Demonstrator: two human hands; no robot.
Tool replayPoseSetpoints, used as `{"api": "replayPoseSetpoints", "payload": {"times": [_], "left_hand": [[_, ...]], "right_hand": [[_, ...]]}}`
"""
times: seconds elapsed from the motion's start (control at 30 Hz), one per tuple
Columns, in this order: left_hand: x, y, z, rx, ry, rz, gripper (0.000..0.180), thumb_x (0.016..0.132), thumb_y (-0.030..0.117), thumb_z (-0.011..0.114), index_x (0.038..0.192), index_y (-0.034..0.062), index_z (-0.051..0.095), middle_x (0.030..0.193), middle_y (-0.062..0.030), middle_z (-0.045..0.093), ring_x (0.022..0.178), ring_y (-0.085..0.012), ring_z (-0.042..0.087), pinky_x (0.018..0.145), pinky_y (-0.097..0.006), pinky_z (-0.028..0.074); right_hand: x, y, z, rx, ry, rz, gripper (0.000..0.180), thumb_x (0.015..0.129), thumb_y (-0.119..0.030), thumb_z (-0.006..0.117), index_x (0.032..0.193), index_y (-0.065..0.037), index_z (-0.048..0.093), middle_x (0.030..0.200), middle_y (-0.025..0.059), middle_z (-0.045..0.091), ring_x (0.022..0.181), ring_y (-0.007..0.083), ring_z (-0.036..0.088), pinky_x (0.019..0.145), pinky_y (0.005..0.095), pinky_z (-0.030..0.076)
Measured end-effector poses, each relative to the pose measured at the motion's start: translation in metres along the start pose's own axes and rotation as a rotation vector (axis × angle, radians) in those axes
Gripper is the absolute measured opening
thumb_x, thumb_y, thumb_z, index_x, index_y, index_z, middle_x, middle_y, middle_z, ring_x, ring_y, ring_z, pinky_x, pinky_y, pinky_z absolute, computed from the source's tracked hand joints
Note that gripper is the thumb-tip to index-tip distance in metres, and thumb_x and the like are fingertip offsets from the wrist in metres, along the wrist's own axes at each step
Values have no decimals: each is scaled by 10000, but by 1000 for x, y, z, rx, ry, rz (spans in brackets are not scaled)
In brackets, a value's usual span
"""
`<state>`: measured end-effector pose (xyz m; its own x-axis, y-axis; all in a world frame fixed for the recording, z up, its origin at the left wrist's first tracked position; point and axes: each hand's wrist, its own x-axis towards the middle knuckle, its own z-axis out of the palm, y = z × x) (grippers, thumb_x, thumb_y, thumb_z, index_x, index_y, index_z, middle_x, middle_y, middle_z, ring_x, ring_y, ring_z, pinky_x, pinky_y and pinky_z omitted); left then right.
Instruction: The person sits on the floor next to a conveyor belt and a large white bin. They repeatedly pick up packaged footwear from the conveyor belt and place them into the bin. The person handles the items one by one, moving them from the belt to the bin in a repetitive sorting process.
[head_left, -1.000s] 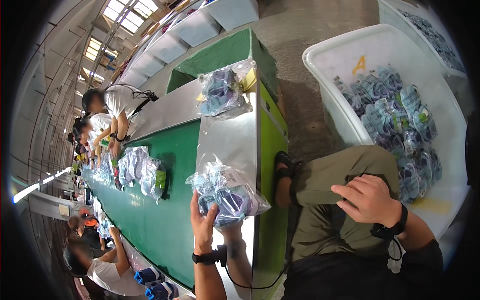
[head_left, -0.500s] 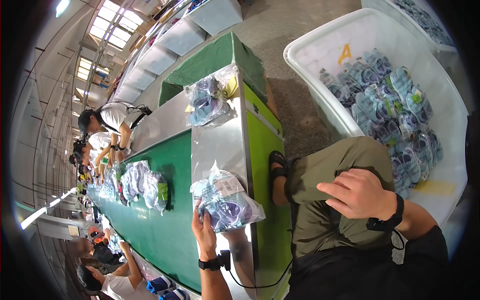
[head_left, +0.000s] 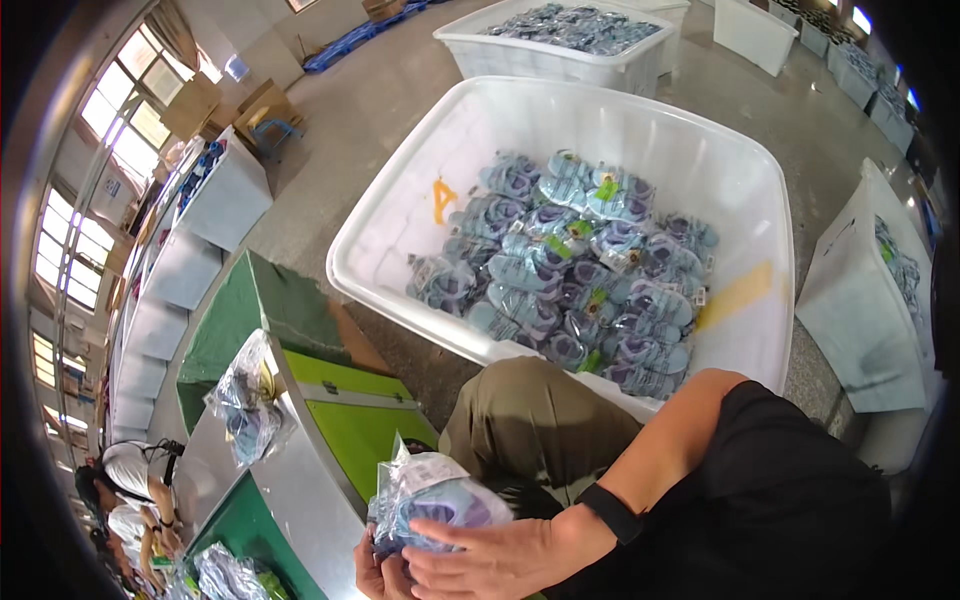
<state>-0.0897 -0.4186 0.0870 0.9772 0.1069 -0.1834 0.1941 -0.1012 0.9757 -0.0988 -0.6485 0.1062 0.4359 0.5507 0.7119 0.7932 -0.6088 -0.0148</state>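
Note:
A clear plastic bag with light-blue and purple shoes point(head_left: 450, 502) is held low in front of me, beside the metal tabletop's edge. My left hand point(head_left: 383, 572) grips its near left end, fingers partly hidden behind it. Across the near side lies my right hand point(head_left: 495, 562), thumb and fingers on the plastic, holding it too. Beyond my knee stands a large white bin point(head_left: 400, 270), with many similar bagged shoes point(head_left: 530, 265) piled inside.
Another bagged pair point(head_left: 250, 405) rests on the metal tabletop point(head_left: 310, 480), by a green-covered box point(head_left: 275, 300). More bags point(head_left: 225, 575) lie on the green belt point(head_left: 245, 520). Co-workers point(head_left: 130, 500) are at far left. Other white bins point(head_left: 565, 60) stand behind and to the right.
My view has swung right toward the white bin. The bagged shoes have come off the tabletop toward me in my left hand. My right hand has moved from above my knee onto the bag.

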Motion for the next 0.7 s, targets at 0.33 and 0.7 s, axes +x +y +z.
{"api": "replayPoseSetpoints", "payload": {"times": [0.33,0.7], "left_hand": [[-5,29,68,308,-19,676,511,1081,173,649,1520,-54,518,1364,-185,617,1232,-268,601,909,-390,566],[-16,-17,20,233,138,125,374,1099,118,618,1443,-27,593,1276,-140,689,1050,-191,648,919,-324,532]], "right_hand": [[-54,124,-55,54,-123,323,406,818,-235,784,1167,-92,636,1137,61,625,1152,236,631,1166,633,376],[-249,230,-103,-313,-745,841,538,677,-124,778,1192,-73,631,1169,107,661,1190,309,633,1100,499,406]]}}
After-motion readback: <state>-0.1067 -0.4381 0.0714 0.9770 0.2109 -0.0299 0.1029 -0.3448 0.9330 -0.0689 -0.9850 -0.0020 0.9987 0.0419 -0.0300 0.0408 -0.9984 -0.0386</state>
